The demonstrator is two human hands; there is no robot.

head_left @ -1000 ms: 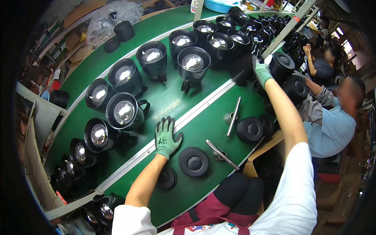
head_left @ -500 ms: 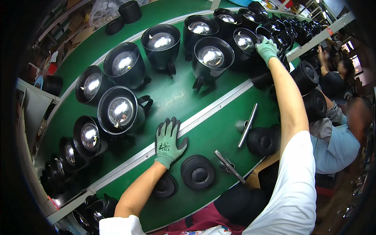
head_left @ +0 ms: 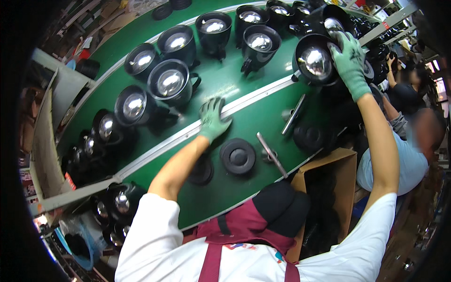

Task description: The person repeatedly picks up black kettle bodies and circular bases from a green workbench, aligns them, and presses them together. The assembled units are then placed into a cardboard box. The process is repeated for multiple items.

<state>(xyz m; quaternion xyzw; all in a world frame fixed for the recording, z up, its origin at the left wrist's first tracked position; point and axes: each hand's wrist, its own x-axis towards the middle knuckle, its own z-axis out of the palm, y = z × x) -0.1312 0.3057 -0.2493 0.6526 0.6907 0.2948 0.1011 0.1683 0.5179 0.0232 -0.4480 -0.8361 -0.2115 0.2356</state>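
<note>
Right hand (head_left: 350,63) grips the rim of a black pot (head_left: 315,61) at the green table's (head_left: 244,120) far right (lifting hold). Left hand (head_left: 212,118) lies spread flat on the metal strip (head_left: 164,141), bracing.

A round black plastic lid (head_left: 238,156) lay beside a slim metal bar (head_left: 271,154) on the green belt (head_left: 221,195), near a brown cardboard box (head_left: 329,164)

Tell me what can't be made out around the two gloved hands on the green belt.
- Head view: the right hand covers part of the black pot; its grip is unclear.
- Left hand: palm hidden against the metal rail.
- Cardboard box: contents too dark.
</note>
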